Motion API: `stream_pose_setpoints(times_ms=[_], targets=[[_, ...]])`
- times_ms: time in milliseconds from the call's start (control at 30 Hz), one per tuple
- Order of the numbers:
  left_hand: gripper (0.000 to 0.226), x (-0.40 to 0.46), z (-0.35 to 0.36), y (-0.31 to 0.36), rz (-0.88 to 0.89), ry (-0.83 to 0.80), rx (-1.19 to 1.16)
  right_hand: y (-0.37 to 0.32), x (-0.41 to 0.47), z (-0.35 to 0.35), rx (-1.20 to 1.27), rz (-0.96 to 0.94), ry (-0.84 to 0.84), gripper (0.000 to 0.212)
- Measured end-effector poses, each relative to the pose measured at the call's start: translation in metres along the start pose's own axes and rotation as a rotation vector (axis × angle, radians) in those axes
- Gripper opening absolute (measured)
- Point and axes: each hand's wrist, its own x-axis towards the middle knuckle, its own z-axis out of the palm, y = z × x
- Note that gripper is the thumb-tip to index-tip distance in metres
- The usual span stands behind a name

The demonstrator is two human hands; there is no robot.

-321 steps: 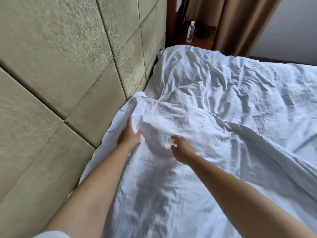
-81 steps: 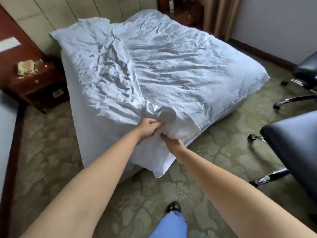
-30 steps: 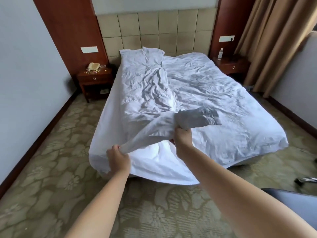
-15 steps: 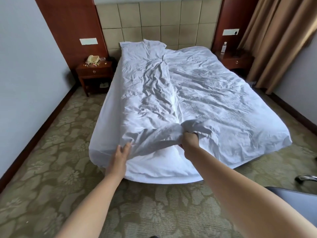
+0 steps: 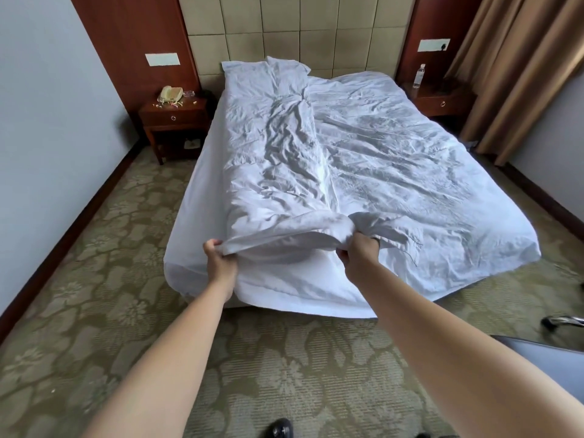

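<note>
A wrinkled white duvet (image 5: 373, 159) covers the bed, with its left part folded over along the bed's length. I stand at the foot end. My left hand (image 5: 220, 262) grips the near edge of the folded part at its left corner. My right hand (image 5: 358, 256) grips the same edge further right, where the fold bunches up. The edge is lifted a little off the bed between my hands. A white sheet (image 5: 202, 222) hangs down the bed's left side and foot.
A wooden nightstand (image 5: 175, 121) with a telephone stands left of the bed, another nightstand (image 5: 442, 101) with a water bottle (image 5: 419, 76) at the right. Brown curtains (image 5: 512, 67) hang at the right. A padded headboard (image 5: 297, 30) backs the bed. A chair (image 5: 550, 358) sits at my right on patterned carpet.
Half a second ago my left hand was open against the duvet edge; now it grips that edge. My right hand keeps its hold, and the edge is stretched wider between both hands.
</note>
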Motion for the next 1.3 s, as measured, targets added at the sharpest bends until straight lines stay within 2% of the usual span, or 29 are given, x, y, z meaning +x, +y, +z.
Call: stream_pose_setpoints(times_ms=[67, 167, 233, 300, 333, 367, 433, 467, 500, 533, 567, 600, 633, 700, 733, 767, 800, 867, 900, 967, 1000, 1067, 1100, 1133, 1167, 1200, 1267, 1300], targets=[[0.024, 0.002, -0.002, -0.005, 0.136, -0.123, 0.142, -0.007, 0.002, 0.001, 0.031, 0.012, 0.008, 0.022], [0.05, 0.001, -0.011, -0.014, 0.195, -0.342, 0.422, -0.011, 0.009, 0.001, 0.008, 0.029, 0.009, 0.015], [0.057, -0.003, -0.017, -0.018, 0.276, -0.478, 0.853, -0.004, 0.018, -0.002, -0.044, 0.002, 0.016, 0.017], [0.048, -0.005, -0.027, -0.025, 0.421, -0.474, 1.253, 0.005, 0.025, -0.007, -0.138, -0.053, 0.074, 0.03], [0.043, -0.007, -0.031, -0.028, 0.465, -0.402, 1.303, 0.011, 0.03, -0.011, -0.199, -0.079, 0.127, 0.036], [0.037, -0.008, -0.034, -0.031, 0.445, -0.301, 1.277, 0.016, 0.037, -0.015, -0.263, -0.093, 0.179, 0.039], [0.023, -0.007, -0.038, -0.03, 0.263, -0.037, 1.017, 0.025, 0.038, -0.018, -0.399, -0.078, 0.161, 0.038], [0.016, -0.005, -0.039, -0.027, 0.174, 0.069, 0.877, 0.023, 0.028, -0.01, -0.421, 0.016, 0.135, 0.038], [0.01, -0.003, -0.039, -0.024, 0.133, 0.133, 0.772, 0.026, 0.018, -0.007, -0.763, -0.03, 0.119, 0.04], [0.004, -0.002, -0.038, -0.021, 0.135, 0.155, 0.701, 0.022, 0.012, 0.001, -1.115, -0.174, 0.032, 0.043], [0.001, -0.004, -0.038, -0.016, 0.16, 0.151, 0.647, 0.008, 0.006, 0.012, -1.091, -0.244, 0.031, 0.047], [0.003, -0.008, -0.039, -0.009, 0.203, 0.131, 0.629, -0.014, -0.003, 0.025, -0.771, -0.233, 0.07, 0.046], [0.009, -0.013, -0.038, -0.004, 0.281, 0.11, 0.675, -0.043, -0.008, 0.032, -0.624, -0.327, -0.03, 0.041], [0.022, -0.025, -0.035, 0.012, 0.496, 0.112, 0.854, -0.099, -0.031, 0.042, -0.504, -0.681, 0.009, 0.04], [0.026, -0.033, -0.032, 0.024, 0.611, 0.106, 0.926, -0.118, -0.037, 0.033, -0.497, -0.791, 0.066, 0.045], [0.031, -0.039, -0.026, 0.033, 0.751, 0.095, 0.984, -0.123, -0.035, 0.014, -0.5, -0.793, 0.119, 0.052], [0.032, -0.047, -0.022, 0.04, 0.853, 0.052, 1.059, -0.12, -0.027, -0.012, -0.548, -0.705, 0.209, 0.06], [0.02, -0.052, -0.017, 0.039, 1.039, 0.002, 1.232, -0.082, -0.003, -0.074, -0.692, -0.431, 0.311, 0.068], [0.017, -0.054, -0.016, 0.033, 1.132, -0.02, 1.297, -0.061, 0.01, -0.097, -0.782, -0.286, 0.318, 0.066], [0.006, -0.059, -0.016, 0.021, 1.154, -0.159, 1.39, -0.028, 0.024, -0.123, -0.841, -0.063, 0.243, 0.048], [0.02, -0.056, -0.015, 0.012, 1.083, -0.262, 1.423, -0.021, 0.023, -0.124, -0.895, -0.013, 0.206, 0.041], [0.04, -0.06, -0.016, 0.004, 0.962, -0.324, 1.514, -0.013, 0.021, -0.115, -0.951, 0.044, 0.148, 0.039], [0.038, -0.064, -0.016, 0.004, 0.954, -0.294, 1.565, -0.005, 0.025, -0.11, -1.119, 0.035, 0.102, 0.041], [0.029, -0.072, -0.018, 0.011, 0.873, -0.315, 1.634, -0.003, 0.027, -0.108, -1.311, 0.013, 0.047, 0.044], [0.021, -0.07, -0.017, 0.009, 0.838, -0.32, 1.634, -0.003, 0.031, -0.103, -1.315, 0.054, 0.056, 0.045], [0.024, -0.065, -0.018, 0.006, 0.762, -0.315, 1.657, -0.005, 0.036, -0.1, -1.231, 0.103, 0.034, 0.044], [0.029, -0.065, -0.023, 0.008, 0.632, -0.4, 1.663, -0.009, 0.032, -0.096, -1.118, 0.069, 0.03, 0.039], [0.026, -0.065, -0.025, 0.007, 0.687, -0.379, 1.607, -0.017, 0.028, -0.088, -1.04, -0.003, 0.076, 0.037]])
